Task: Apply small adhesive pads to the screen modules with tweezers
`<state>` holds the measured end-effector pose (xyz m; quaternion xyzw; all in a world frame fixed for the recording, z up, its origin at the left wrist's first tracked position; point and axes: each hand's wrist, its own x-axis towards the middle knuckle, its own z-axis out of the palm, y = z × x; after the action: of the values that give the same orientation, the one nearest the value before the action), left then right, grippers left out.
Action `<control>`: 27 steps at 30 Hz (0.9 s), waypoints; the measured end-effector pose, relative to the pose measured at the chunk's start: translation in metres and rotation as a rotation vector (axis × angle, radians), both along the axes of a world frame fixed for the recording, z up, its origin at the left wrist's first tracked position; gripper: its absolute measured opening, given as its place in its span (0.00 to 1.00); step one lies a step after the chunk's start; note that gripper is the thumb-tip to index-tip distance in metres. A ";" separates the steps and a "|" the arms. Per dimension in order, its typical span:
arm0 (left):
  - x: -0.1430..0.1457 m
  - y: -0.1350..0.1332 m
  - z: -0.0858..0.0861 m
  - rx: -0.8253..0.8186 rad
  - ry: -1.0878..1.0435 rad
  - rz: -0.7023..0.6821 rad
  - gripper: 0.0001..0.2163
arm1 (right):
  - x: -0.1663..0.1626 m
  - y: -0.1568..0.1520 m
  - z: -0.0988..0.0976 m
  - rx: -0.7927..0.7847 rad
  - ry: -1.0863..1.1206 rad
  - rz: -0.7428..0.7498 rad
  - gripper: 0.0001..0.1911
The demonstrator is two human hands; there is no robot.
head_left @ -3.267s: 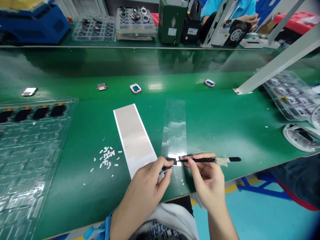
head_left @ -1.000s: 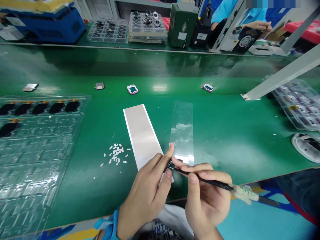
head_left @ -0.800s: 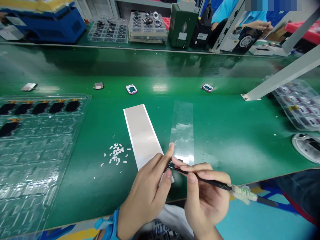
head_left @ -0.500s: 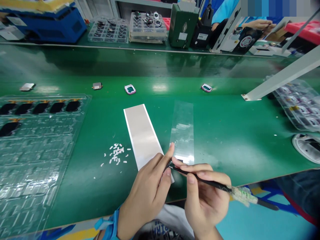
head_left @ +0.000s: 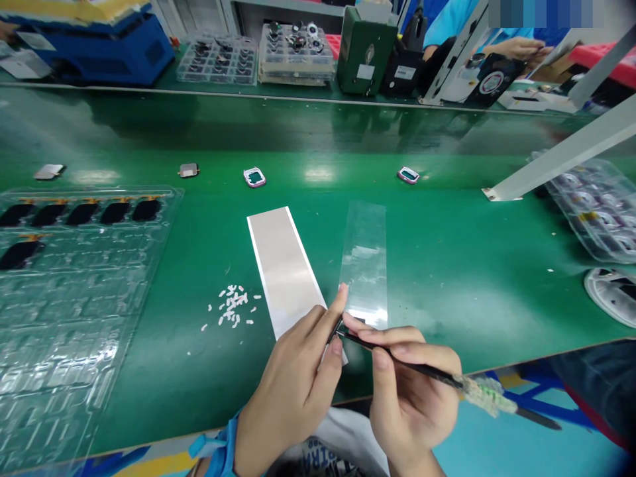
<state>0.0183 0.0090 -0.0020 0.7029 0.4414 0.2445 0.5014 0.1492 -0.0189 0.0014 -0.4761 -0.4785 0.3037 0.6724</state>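
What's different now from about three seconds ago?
The left hand and right hand have shifted left, toward the beige sheet. The black tool has swung from crosswise to slanting, its wrapped end lower in view. The right hand still grips it. The clear strip, beige sheet and white scraps look unmoved.

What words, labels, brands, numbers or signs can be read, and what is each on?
"IRA": printed on the wearer's shirt; the rest is cut off or unclear.
Green box: white label and pale emblem, too small to read.
Black box: pale label, too blurred to read.
Blue machine: white label, nothing legible.
Wrapping on the black tool in the right hand: greenish marks, unclear.
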 end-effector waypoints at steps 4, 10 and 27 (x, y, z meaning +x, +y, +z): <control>0.000 0.000 0.000 0.002 -0.002 -0.003 0.26 | 0.001 -0.001 -0.001 0.024 0.029 0.026 0.19; -0.001 -0.001 0.001 -0.005 -0.003 -0.005 0.26 | 0.001 0.000 -0.001 0.027 0.022 0.030 0.19; 0.002 0.001 -0.001 0.032 0.050 0.031 0.25 | 0.002 0.001 0.000 -0.055 0.129 -0.007 0.14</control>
<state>0.0204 0.0098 -0.0028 0.7098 0.4606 0.2415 0.4750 0.1510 -0.0175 0.0013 -0.4755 -0.4238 0.3443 0.6897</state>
